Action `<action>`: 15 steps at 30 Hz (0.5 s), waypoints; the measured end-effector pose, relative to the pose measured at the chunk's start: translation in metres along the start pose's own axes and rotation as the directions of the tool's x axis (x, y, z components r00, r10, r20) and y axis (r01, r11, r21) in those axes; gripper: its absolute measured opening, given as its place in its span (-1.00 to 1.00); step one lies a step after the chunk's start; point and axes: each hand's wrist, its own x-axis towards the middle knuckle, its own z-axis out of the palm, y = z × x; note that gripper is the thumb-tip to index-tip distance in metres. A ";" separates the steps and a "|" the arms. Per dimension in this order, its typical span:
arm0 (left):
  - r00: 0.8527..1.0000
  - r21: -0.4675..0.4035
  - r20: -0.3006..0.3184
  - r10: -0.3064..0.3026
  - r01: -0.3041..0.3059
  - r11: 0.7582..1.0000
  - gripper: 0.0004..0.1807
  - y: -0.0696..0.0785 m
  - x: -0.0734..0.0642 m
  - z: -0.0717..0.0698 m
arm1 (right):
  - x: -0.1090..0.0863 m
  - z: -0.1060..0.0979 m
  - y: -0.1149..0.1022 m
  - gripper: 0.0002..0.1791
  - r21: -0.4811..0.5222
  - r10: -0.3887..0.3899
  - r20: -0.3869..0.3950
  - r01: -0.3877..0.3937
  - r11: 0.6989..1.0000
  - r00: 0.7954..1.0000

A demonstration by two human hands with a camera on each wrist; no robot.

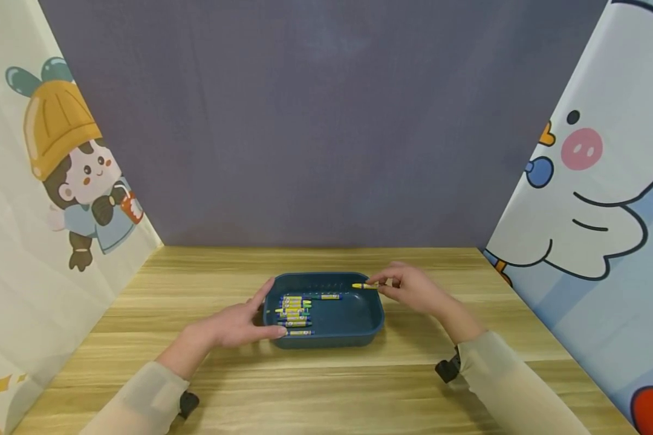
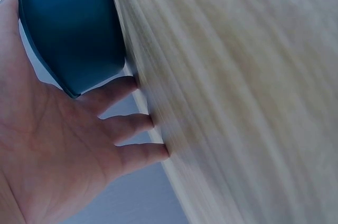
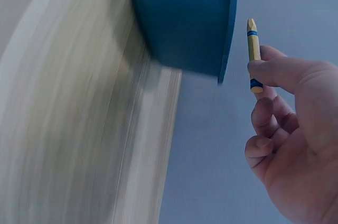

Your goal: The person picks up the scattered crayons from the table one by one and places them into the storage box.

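My right hand (image 1: pixel 413 288) pinches a yellow crayon (image 3: pixel 254 49) with blue bands between thumb and fingers, over the right end of a dark blue tray (image 1: pixel 343 340). Its other fingers are curled in the right wrist view. The crayon's tip points left in the head view. At the tray's left end, my left hand (image 1: pixel 239 320) is spread, thumb at the front rim and index finger along the back corner. Three of its fingers (image 2: pixel 138 159) reach straight down to the tabletop in the left wrist view. Several yellow-wrapped crayons (image 1: pixel 295 313) lie in the tray's left half.
The tray stands on a wood-grain table (image 1: pixel 315 386). A grey-blue backdrop (image 1: pixel 326 133) rises behind it. Printed cartoon sheets flank the table, one on the left (image 1: pixel 11 193) and one on the right (image 1: pixel 620 181).
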 end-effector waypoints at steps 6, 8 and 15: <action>1.000 0.000 -0.001 0.000 0.000 1.000 0.36 -0.001 0.001 0.000 | 0.022 0.017 -0.017 -0.71 -0.019 -0.067 0.032 0.067 0.998 0.997; 1.000 0.000 -0.002 0.000 0.000 1.000 0.36 -0.001 0.001 0.000 | 0.027 0.022 -0.023 -0.71 -0.020 -0.076 0.044 0.077 0.997 0.996; 1.000 0.000 -0.006 0.004 -0.004 1.000 0.36 -0.001 0.001 0.000 | 0.043 0.039 -0.034 -0.72 -0.050 -0.098 0.076 0.102 0.994 0.992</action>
